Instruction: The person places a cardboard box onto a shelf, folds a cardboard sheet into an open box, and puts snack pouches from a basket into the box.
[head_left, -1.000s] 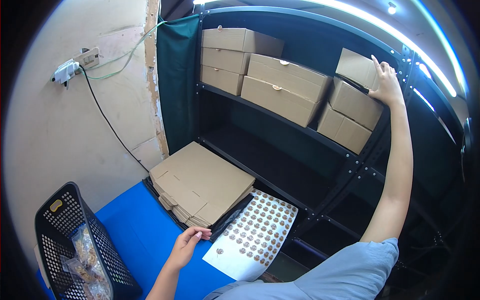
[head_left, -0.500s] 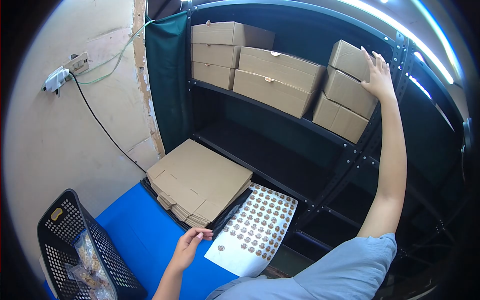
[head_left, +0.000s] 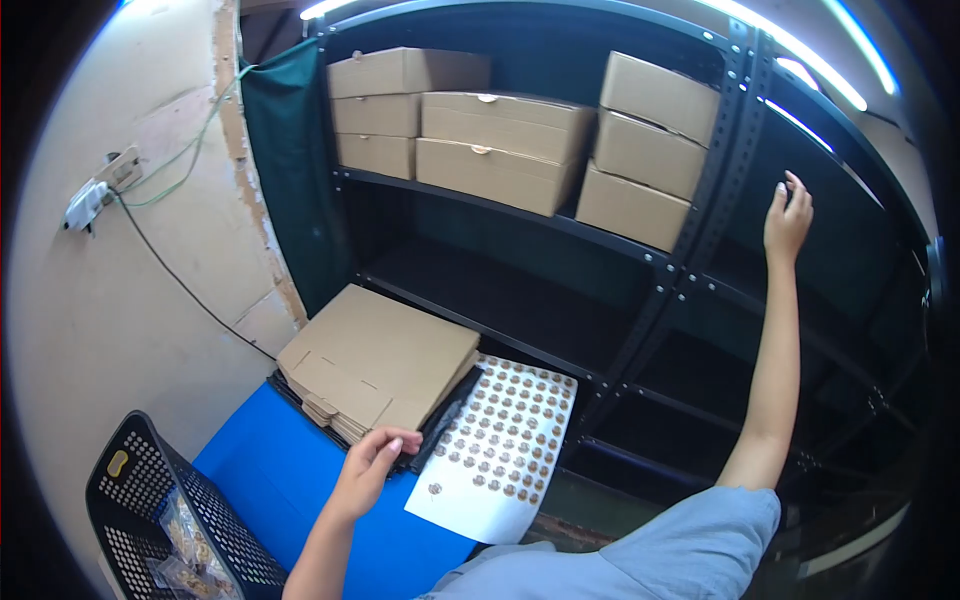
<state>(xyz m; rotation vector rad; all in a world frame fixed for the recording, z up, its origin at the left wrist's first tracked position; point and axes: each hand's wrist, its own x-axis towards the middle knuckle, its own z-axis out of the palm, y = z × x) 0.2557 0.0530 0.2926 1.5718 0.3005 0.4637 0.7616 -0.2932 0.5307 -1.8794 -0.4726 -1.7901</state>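
Observation:
My right hand [head_left: 789, 222] is raised in the air to the right of the shelf post, its fingers loosely bent and apart, with nothing in it. Left of it, a column of closed cardboard boxes [head_left: 643, 152] stands on the upper shelf. Low in the view, my left hand [head_left: 368, 470] hovers by the front corner of a stack of flat cardboard blanks [head_left: 385, 345]. Its fingers are loosely extended and hold nothing that I can see. Beside that hand lies a white sheet of round brown stickers [head_left: 510, 430], partly peeled at its lower left.
More closed boxes [head_left: 500, 150] fill the upper shelf [head_left: 620, 238]. A black perforated basket [head_left: 135, 480] with small clear packets [head_left: 190, 540] stands at lower left on a blue surface [head_left: 265, 465]. A cable [head_left: 185, 270] runs down the wall from a plug [head_left: 88, 205].
My right hand has come away from the top box of the right column and moved down and right of the post. The boxes stay stacked. The view has shifted; my left hand stays near the cardboard.

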